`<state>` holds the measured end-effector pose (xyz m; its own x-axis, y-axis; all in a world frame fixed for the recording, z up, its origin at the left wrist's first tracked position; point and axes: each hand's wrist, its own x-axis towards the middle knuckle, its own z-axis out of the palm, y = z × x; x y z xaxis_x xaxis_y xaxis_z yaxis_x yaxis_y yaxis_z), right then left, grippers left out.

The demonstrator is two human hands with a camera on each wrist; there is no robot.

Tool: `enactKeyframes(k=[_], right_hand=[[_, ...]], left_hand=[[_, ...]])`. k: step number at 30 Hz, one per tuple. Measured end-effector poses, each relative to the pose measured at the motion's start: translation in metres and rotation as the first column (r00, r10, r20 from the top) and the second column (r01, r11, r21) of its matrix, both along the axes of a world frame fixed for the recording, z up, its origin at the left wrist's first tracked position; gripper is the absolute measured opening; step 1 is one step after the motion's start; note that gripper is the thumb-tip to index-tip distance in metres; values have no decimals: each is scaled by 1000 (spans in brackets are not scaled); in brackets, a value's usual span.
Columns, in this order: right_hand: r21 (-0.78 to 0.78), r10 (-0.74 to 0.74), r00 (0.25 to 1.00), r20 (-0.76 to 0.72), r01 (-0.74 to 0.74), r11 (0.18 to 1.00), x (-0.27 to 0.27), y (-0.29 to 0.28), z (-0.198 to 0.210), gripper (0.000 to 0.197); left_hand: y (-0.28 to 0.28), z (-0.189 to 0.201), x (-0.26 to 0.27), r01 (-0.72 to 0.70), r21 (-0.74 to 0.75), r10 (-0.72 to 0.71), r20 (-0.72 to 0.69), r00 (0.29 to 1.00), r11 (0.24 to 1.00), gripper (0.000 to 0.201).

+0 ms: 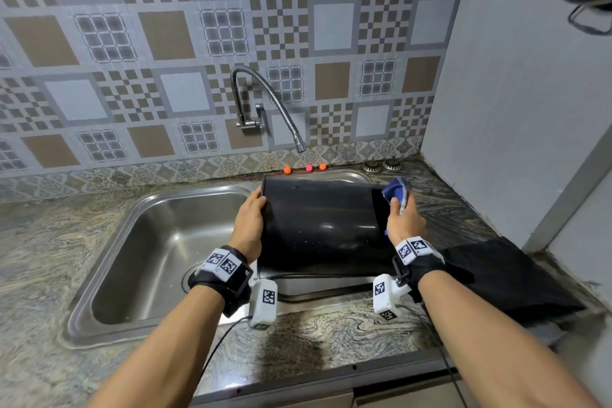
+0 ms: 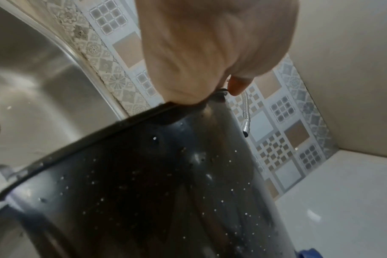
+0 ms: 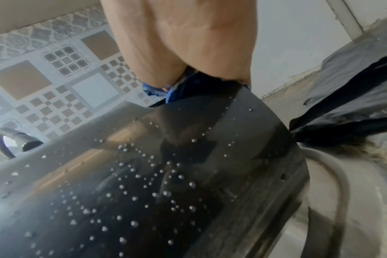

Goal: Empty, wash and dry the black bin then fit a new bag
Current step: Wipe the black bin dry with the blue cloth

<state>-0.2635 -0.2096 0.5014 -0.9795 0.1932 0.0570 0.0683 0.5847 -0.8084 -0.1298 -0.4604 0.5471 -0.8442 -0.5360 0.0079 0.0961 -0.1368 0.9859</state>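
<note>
The black bin (image 1: 324, 228) lies on its side across the right part of the sink (image 1: 139, 262), its wet wall (image 2: 166, 192) beaded with drops (image 3: 144, 192). My left hand (image 1: 250, 225) grips the bin's rim at its left end, fingers curled over the edge (image 2: 188, 94). My right hand (image 1: 402, 219) holds a blue cloth (image 1: 395, 190) against the bin's right end; in the right wrist view the blue cloth (image 3: 157, 91) shows under the fingers. A black bag (image 1: 510, 278) lies flat on the counter to the right.
A flexible steel tap (image 1: 275, 103) arches over the sink from the tiled wall. Three small coloured balls (image 1: 308, 168) sit on the sink's back ledge. Two metal strainers (image 1: 381, 165) lie at the back right corner. A grey wall (image 1: 513, 93) closes the right side.
</note>
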Motion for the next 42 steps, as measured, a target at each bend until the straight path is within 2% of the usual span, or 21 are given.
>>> enactKeyframes(k=[2,4,6,8,11,13,15,18,20,22,25,28,31,33,35,36,40,42], right_hand=[[-5,-47,998,-48,47,999,3,-4,11,47],[-25,-81,973,-218,78,997,8,-13,20,47],[38,10,885,-465,9,999,17,-27,26,49],[239,207,770,-604,-72,968,28,-44,27,56],[497,509,597,-620,-202,844,54,-68,20,59],[645,696,476,-538,-300,703,73,-81,6,59],[745,786,426,-447,-310,591,82,-86,-10,59],[776,778,470,-417,-262,574,79,-85,-18,58],[772,744,541,-391,-247,585,75,-82,-18,57],[714,648,659,-382,-235,659,68,-73,-20,57],[601,416,839,-350,-139,787,50,-47,-24,56],[522,256,931,-260,-88,848,32,-16,-25,51],[348,128,972,-199,-52,936,23,6,-22,50],[104,32,991,-127,-18,994,23,13,-19,48],[-98,-23,1000,-20,21,995,24,16,-14,50],[-146,-37,999,7,38,989,26,17,-12,51],[-141,-58,998,23,60,988,27,14,-6,47],[-127,-72,997,11,73,989,24,12,-4,44]], left_hand=[[0,0,-2,-16,22,16,-5,1000,1000,39],[3,1,-4,-17,48,18,-20,1000,999,33],[5,-3,-8,-16,64,18,-31,999,998,29],[7,-4,-14,-29,80,31,-25,999,996,27],[8,1,-23,-53,126,56,-16,998,991,26],[8,11,-24,-62,173,62,2,998,983,25],[9,17,-22,-21,195,21,1,1000,981,26],[8,18,-21,-24,216,22,9,1000,976,25],[7,15,-23,-63,231,54,42,998,971,22],[5,12,-25,-104,227,93,55,994,968,26],[-2,8,-23,-140,237,130,57,990,961,29],[-8,2,-25,-153,256,143,57,988,955,21],[-13,-1,-29,-151,271,137,71,988,951,19],[-12,3,-27,-134,260,120,68,990,956,19],[-10,7,-25,-135,249,118,83,989,959,21],[-10,6,-26,-138,261,120,85,989,955,20],[-16,4,-34,-168,287,139,116,983,943,9],[-17,5,-34,-105,291,69,133,989,951,34]])
